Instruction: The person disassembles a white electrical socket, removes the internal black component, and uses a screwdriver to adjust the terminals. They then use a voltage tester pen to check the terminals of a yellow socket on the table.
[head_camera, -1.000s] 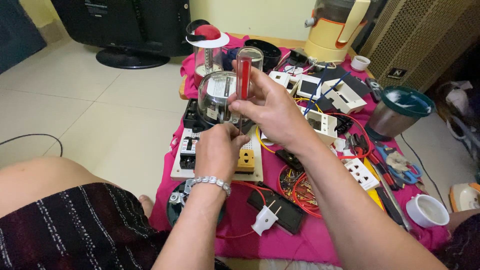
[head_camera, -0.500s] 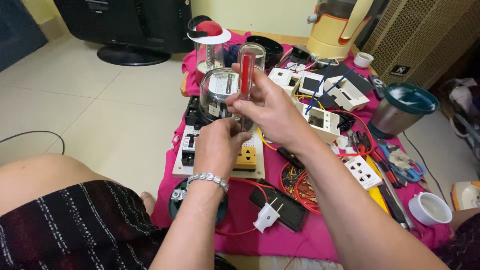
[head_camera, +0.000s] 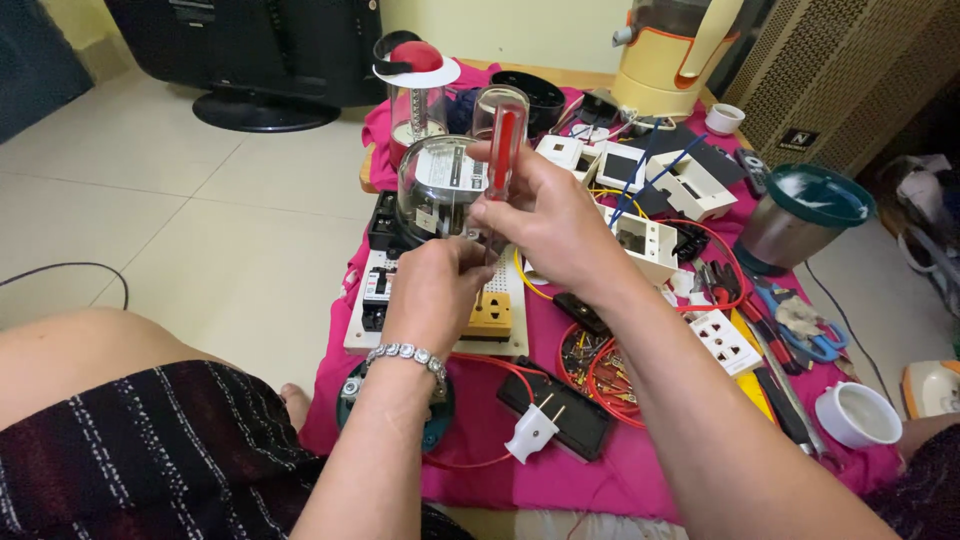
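Head view: both hands work over a pink cloth (head_camera: 690, 470).
Right hand (head_camera: 545, 215): fingers clamped on a red-handled screwdriver (head_camera: 503, 160), held upright.
Left hand (head_camera: 435, 290): fingers pinched together at the screwdriver's lower end, over a white board (head_camera: 365, 325).
Glass-domed meter (head_camera: 435, 190): just left of the screwdriver.

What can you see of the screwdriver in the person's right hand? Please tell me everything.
The screwdriver has a clear plastic handle with a red core. It stands nearly upright, handle up, tip down. The right hand grips the lower handle, so most of the shaft is hidden; the tip cannot be seen. It points down at the white board just in front of the glass-domed meter. The left hand is close beside the lower end, fingers near the tip.
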